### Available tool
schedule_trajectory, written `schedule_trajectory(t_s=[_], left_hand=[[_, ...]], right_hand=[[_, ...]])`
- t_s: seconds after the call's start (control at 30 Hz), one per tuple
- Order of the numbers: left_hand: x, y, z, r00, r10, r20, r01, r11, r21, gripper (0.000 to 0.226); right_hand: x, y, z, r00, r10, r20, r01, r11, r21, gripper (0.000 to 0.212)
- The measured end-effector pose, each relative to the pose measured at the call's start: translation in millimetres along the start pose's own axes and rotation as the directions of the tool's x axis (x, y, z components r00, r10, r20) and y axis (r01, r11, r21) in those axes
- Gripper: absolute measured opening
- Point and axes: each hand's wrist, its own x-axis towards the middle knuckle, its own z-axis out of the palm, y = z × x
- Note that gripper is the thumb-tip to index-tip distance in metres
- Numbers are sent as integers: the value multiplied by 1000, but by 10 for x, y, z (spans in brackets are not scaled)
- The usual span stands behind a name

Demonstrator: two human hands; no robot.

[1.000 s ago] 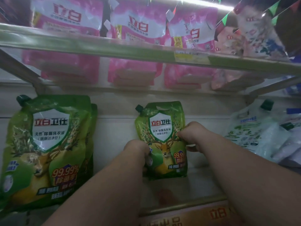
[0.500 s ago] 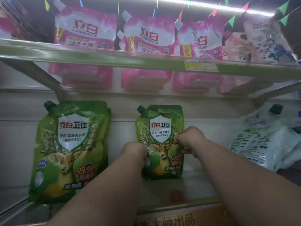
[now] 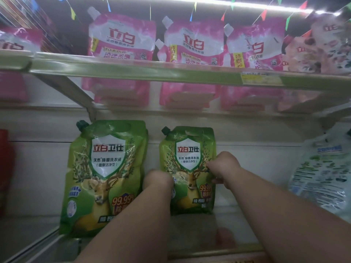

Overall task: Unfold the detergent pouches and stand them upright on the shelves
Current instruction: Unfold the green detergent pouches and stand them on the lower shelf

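Glass upper shelf (image 3: 133,70) with a pale green front rail is spanning the view. Light strip (image 3: 228,3) is glowing above it, coloured pennant flags (image 3: 264,15) hanging just beneath the strip. White back panel (image 3: 38,168) is showing below the shelf; slanted bracket (image 3: 76,93) is running under its left part.

Lower shelf (image 3: 191,231), pale surface, bearing two green detergent pouches upright: larger-looking one (image 3: 103,177) at left, second (image 3: 188,168) just beside it, white-and-blue pouches (image 3: 321,177) leaning at right; upper glass shelf (image 3: 171,73) carrying pink pouches (image 3: 121,37) in a row.
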Motion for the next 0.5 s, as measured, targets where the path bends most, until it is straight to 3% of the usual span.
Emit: schedule_trajectory(t_s=[0.07,0.17,0.23,0.27,0.3,0.33,0.5], left_hand=[[-84,-5,-51,992,-125,-5,123,979,-164,29],[-122,-55,-60,996,-70,47,70,998,-6,22],[-129,-57,-23,994,-110,25,112,990,-88,20],[-116,-53,-15,984,-171,38,175,943,-282,21],[-104,-66,27,991,-135,1,128,936,-327,22],[-108,-56,30,981,-192,-3,170,877,-449,23],[-89,-72,26,963,-265,-40,200,811,-550,26]], right_hand=[[-1,-26,24,1000,-3,3,3,1000,-8,10],[-9,-56,59,1000,-10,12,11,1000,-21,10],[-22,-71,88,1000,-13,14,13,1000,-15,10],[-28,-76,101,1000,-12,13,13,1000,-13,10],[-31,-82,111,1000,-13,11,13,1000,-12,10],[-33,-83,118,1000,-15,11,15,1000,-11,10],[-26,-80,182,1000,-29,7,29,1000,-9,10]])
